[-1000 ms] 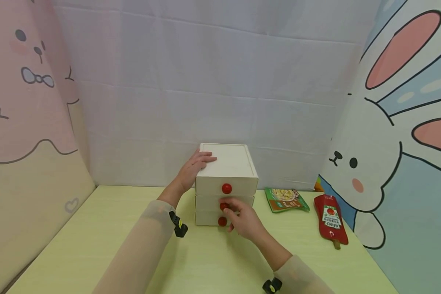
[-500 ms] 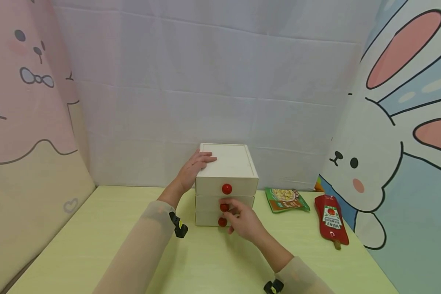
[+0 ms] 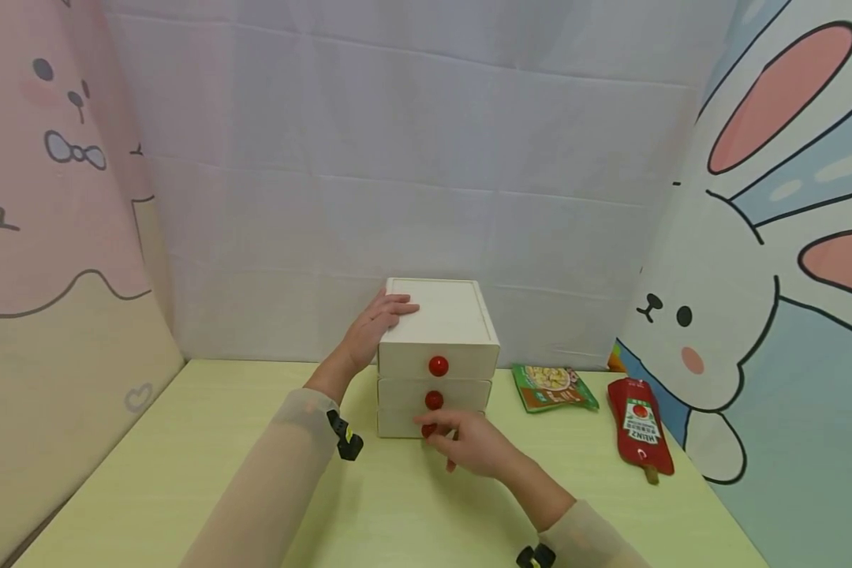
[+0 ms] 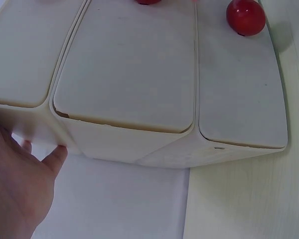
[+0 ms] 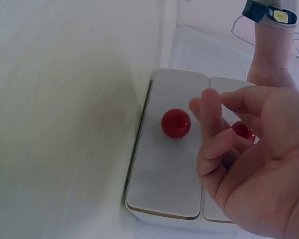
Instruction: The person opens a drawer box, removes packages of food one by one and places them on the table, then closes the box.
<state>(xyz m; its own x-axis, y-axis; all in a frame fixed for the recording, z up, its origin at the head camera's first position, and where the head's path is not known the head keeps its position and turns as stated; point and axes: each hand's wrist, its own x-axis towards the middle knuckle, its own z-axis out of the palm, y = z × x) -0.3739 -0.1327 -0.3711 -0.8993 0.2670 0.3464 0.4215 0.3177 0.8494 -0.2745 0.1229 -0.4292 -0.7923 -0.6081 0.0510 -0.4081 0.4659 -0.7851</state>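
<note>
A white three-drawer box (image 3: 440,312) stands at the back of the table, each drawer front bearing a round red knob. All drawers look closed. My left hand (image 3: 365,335) rests on its upper left edge, fingers lying over the top; the left wrist view has this hand (image 4: 22,184) against the box's side. By the bottom knob (image 5: 176,123) is my right hand (image 3: 474,443), its thumb and forefinger close around it in the head view. From the right wrist, the fingertips (image 5: 211,99) appear apart from that knob, and the hand partly covers the middle knob (image 5: 243,131).
Right of the box lies a green food packet (image 3: 555,386). Farther right is a red Heinz ketchup pouch (image 3: 640,426), beside the bunny-printed side panel (image 3: 724,347). A white cloth (image 3: 426,158) hangs behind the pale yellow-green table (image 3: 255,418).
My right hand has moved down from the middle red knob to the bottom one. The left hand stays on the box, and the drawers look unmoved.
</note>
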